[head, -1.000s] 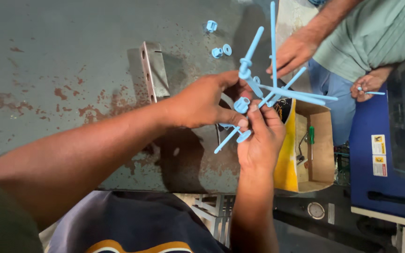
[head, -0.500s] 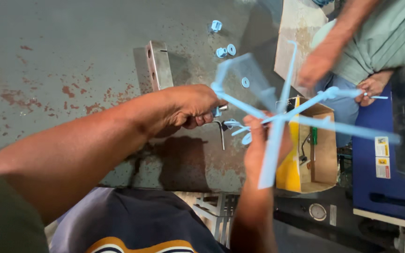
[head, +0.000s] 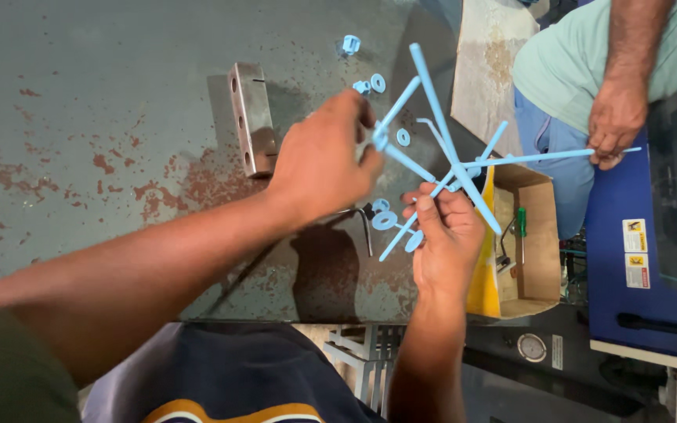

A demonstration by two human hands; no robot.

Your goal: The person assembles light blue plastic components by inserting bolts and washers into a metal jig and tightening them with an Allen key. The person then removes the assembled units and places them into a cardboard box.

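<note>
Overhead, a blue sprue [head: 440,168] was held between two hands above the desk [head: 103,117].

Low down, the sprue was gripped by the right hand [head: 444,239], whose fingers were curled shut around the bunched lower rods; small discs [head: 385,219] hung just beside that fist. One rod up and to the left was pinched by the left hand [head: 327,160], its fingertips closed on the ringed end. The sprue's long rods were fanned up and to the right, away from both hands, so the left hand was nearer the top joint. A metal block [head: 251,117] and loose blue rings [head: 370,82] lay on the desk beyond the left hand. Another person's hand [head: 613,125] was seen at the right, holding a thin blue rod [head: 542,157], well apart.
</note>
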